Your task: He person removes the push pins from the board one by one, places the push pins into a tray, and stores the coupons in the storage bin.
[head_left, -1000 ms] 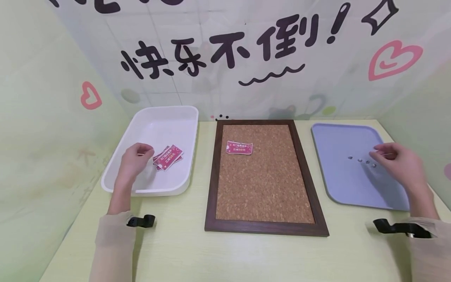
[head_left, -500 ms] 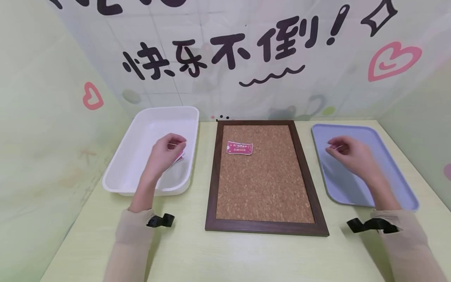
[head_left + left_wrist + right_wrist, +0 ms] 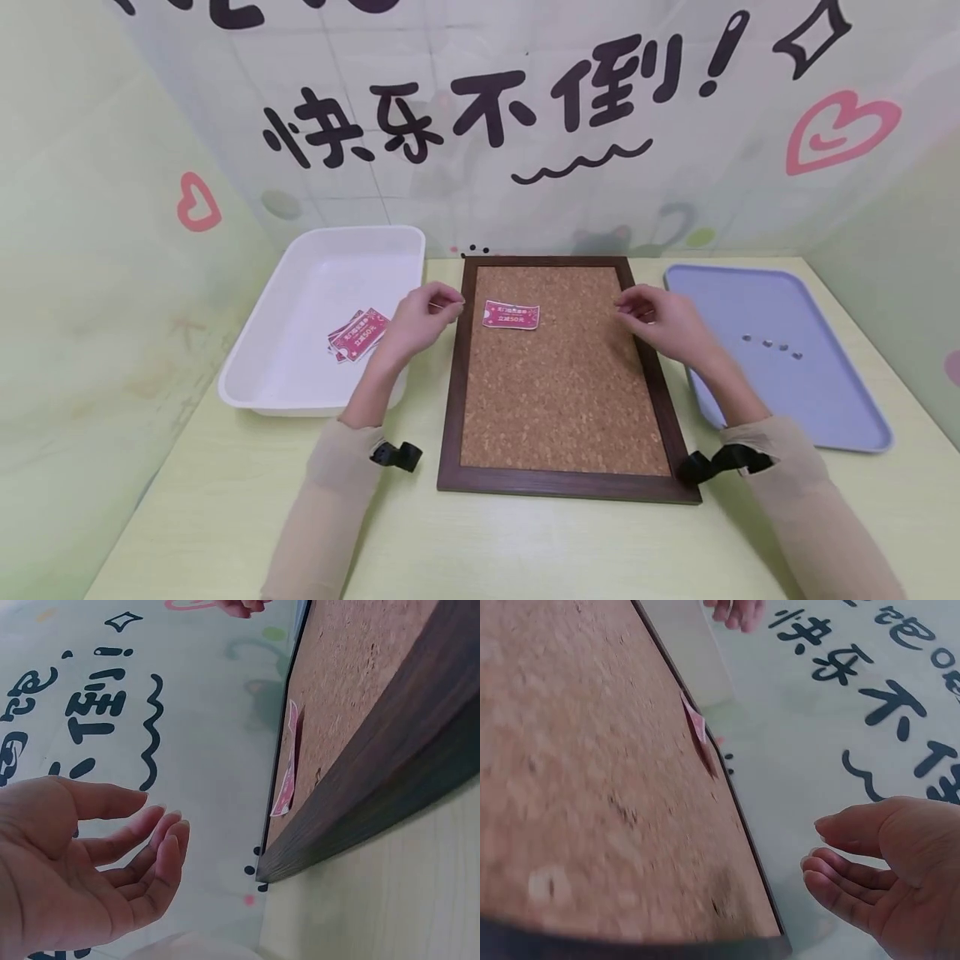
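A cork board in a dark wooden frame lies flat in the middle of the table, with one red ticket on its upper left part. My left hand hovers at the board's left frame edge, fingers loosely curled and empty, as the left wrist view shows. Over the right frame edge hovers my right hand, also relaxed with nothing in it. The ticket appears edge-on in both wrist views.
A white bin on the left holds a few more red tickets. To the right lies a flat blue tray with several small metal pins. Printed walls close in behind and at both sides.
Both hands have moved inward: the left from the tickets in the white bin, the right from the pins on the blue tray, to the cork board's edges. Tickets and pins lie as before.
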The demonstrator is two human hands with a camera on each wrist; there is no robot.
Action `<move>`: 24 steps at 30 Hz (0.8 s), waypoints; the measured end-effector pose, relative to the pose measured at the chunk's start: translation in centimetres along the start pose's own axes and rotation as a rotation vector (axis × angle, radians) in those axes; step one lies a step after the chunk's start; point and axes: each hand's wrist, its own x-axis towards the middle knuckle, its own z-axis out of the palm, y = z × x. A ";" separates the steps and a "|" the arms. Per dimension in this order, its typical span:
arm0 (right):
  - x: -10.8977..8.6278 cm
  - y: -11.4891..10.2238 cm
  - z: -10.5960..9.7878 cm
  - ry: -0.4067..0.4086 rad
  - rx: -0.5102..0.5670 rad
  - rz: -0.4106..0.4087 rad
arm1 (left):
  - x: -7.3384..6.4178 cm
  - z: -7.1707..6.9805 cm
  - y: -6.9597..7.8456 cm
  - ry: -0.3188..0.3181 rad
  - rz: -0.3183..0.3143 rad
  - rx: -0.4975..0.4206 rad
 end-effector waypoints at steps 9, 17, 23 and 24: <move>3.0 -2.5 3.4 -0.070 0.038 -0.018 | 2.4 2.5 -0.7 -0.045 -0.068 0.003; 5.2 -4.6 6.3 -0.136 0.072 -0.014 | 4.0 4.1 -1.0 -0.043 -0.164 0.043; 7.1 -4.6 8.5 -0.172 0.083 0.023 | 5.1 4.9 -1.2 -0.043 -0.217 0.058; 7.4 -4.5 8.8 -0.179 0.085 0.031 | 5.3 5.0 -1.3 -0.047 -0.225 0.068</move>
